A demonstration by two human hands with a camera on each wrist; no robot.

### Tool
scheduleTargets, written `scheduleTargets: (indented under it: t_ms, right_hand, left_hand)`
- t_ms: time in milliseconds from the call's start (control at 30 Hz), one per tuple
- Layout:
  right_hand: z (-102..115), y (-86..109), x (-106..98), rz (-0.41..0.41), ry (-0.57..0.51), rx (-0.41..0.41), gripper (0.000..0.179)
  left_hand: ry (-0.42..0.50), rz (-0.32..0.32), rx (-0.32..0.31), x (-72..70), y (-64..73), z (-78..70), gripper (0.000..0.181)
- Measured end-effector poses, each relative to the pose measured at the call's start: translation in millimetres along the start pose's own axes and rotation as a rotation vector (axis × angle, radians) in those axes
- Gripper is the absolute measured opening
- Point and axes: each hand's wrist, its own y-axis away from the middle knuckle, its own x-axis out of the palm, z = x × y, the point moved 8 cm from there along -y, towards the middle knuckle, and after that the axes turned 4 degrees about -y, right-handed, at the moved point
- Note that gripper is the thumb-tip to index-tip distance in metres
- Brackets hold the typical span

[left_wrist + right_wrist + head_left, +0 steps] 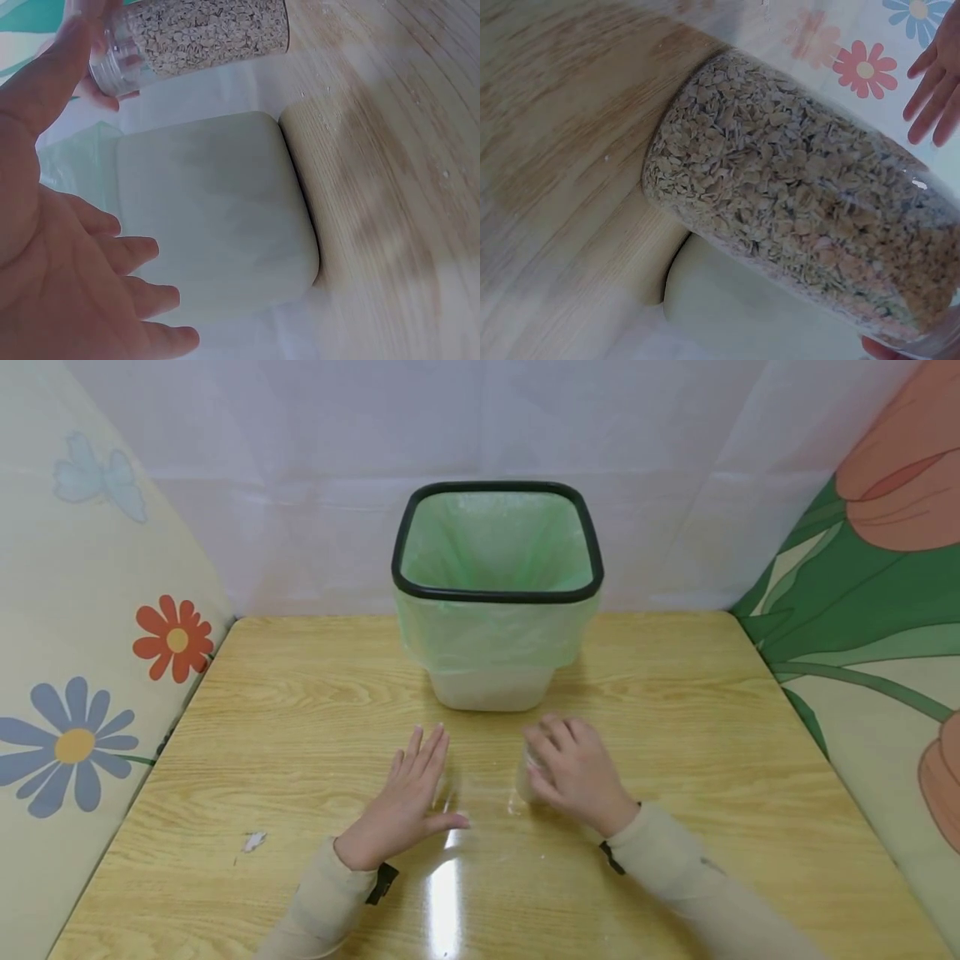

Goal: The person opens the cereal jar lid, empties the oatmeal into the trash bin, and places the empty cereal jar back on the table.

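Note:
My right hand grips a clear jar of oat flakes from above, around its neck. The jar stands on the wooden table, and its top is mostly hidden under the fingers. In the left wrist view the jar appears beside the bin. My left hand holds nothing; its fingers are straight and the thumb points out to the side, over the table left of the jar. The left wrist view also shows that hand's palm.
A white bin with a green liner bag and black rim stands behind the hands at the table's back. Flower-patterned panels flank the wooden table. A small whitish patch lies at front left.

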Motion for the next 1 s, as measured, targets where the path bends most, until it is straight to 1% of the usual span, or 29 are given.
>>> scheduleTargets:
  t_ms: [167,367,667,1000]
  right_hand:
    - [4,-1.6,0,-0.006,-0.006,-0.009,0.043]
    - [8,-3.0,0,-0.021,-0.017,-0.012,0.043]
    - [11,-4.0,1,-0.008,-0.032,-0.002,0.043]
    - [17,-7.7,5,-0.009,-0.035,-0.029,0.042]
  left_hand:
    - [-0.014,-0.012,0.004,-0.3,-0.1,-2.7,0.106]
    - [-0.008,-0.025,0.01,0.9,-1.1,-5.0,0.104]
    - [0.019,-0.003,0.001,5.2,-4.1,-7.7,0.103]
    - [0.01,-0.018,0.026,7.4,-6.3,-10.5,0.102]
